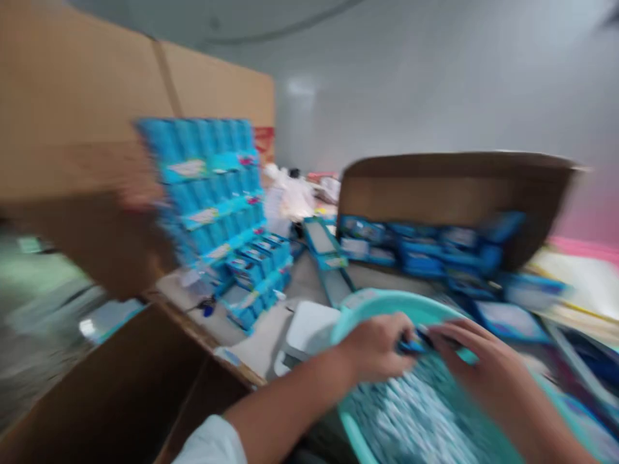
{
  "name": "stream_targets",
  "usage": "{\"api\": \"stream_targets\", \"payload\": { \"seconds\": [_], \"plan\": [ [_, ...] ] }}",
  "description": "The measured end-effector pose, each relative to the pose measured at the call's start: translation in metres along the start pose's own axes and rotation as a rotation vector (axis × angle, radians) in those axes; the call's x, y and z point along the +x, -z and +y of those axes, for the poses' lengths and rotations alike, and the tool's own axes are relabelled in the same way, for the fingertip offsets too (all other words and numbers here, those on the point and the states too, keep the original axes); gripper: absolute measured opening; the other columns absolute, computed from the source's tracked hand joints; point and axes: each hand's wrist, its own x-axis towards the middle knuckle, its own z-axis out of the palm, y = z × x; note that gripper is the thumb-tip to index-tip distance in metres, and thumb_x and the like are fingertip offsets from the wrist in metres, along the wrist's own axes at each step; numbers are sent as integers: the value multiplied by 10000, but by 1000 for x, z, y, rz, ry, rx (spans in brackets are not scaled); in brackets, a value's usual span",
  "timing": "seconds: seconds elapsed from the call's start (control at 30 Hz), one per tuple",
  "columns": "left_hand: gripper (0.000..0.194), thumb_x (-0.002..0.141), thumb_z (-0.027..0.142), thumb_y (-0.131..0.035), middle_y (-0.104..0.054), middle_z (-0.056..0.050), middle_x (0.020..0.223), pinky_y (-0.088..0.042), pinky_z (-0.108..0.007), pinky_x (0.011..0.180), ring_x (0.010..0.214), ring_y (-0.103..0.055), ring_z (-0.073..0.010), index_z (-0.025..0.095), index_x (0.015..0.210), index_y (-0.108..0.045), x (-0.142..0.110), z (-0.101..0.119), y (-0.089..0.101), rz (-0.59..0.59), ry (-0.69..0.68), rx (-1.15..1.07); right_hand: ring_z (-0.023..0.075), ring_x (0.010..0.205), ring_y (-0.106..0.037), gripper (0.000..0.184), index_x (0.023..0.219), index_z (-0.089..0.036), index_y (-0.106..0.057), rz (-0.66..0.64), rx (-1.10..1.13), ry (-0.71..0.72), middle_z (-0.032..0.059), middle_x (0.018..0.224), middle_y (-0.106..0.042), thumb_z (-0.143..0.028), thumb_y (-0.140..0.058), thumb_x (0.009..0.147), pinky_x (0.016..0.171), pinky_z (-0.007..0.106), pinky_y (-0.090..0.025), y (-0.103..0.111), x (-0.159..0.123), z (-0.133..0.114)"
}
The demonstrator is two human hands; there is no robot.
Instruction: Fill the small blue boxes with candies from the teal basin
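My left hand (pixel 380 348) is closed around a small dark-blue item (pixel 410 346), whose exact kind is blurred. From the other side, the fingers of my right hand (pixel 471 351) pinch together at a small dark end beside it; I cannot tell whether it is the same piece. Both hands are over a turquoise basin (pixel 372 296). Inside the basin lies a heap of small pale-blue and white pieces (pixel 416 412), too smeared to name. A white box-like device (pixel 312 325) stands just left of the basin.
A tiered blue display (pixel 207 180) with small boxes in its lower rows stands left on the table. Behind the basin, an open carton (pixel 454 193) holds several blue packs. An open cardboard box (pixel 120 380) is at the lower left, and a large carton (pixel 77 84) rises behind.
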Motion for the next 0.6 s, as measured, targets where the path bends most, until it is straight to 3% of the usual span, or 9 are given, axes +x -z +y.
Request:
{"api": "stream_targets", "payload": {
  "seconds": [0.1, 0.2, 0.37, 0.6],
  "plan": [
    [155, 832, 232, -653, -651, -11, 902, -506, -298, 790, 865, -646, -186, 232, 934, -536, 3, 1, 7, 113, -42, 27, 234, 882, -693, 269, 903, -262, -765, -37, 50, -70, 78, 939, -728, -323, -513, 972, 822, 379, -569, 7, -9, -8],
    [120, 896, 243, -633, -686, -37, 1030, -510, -325, 899, 1046, -662, -215, 230, 945, -525, 5, -1, 11, 192, -204, 81, 214, 895, -695, 194, 920, -246, -773, 102, 108, -81, 66, 950, -747, -284, -584, 944, 835, 358, -573, 5, 0, -8],
    [374, 869, 273, -695, -718, -41, 1067, -536, -297, 692, 834, -696, -195, 241, 1217, -560, 4, 2, 8, 119, -100, 114, 175, 788, -684, 192, 1052, -234, -751, 41, 190, -163, 27, 893, -755, -200, -644, 896, 732, 320, -565, 4, -3, -1],
    [275, 847, 140, -676, -730, -60, 1136, -524, -340, 992, 1085, -674, -203, 193, 1117, -681, 11, 2, 6, 112, -168, -29, 185, 944, -693, 249, 1141, -212, -684, 66, 419, -166, 75, 1103, -657, -265, -651, 900, 816, 335, -613, -3, -4, 4]
  ]
}}
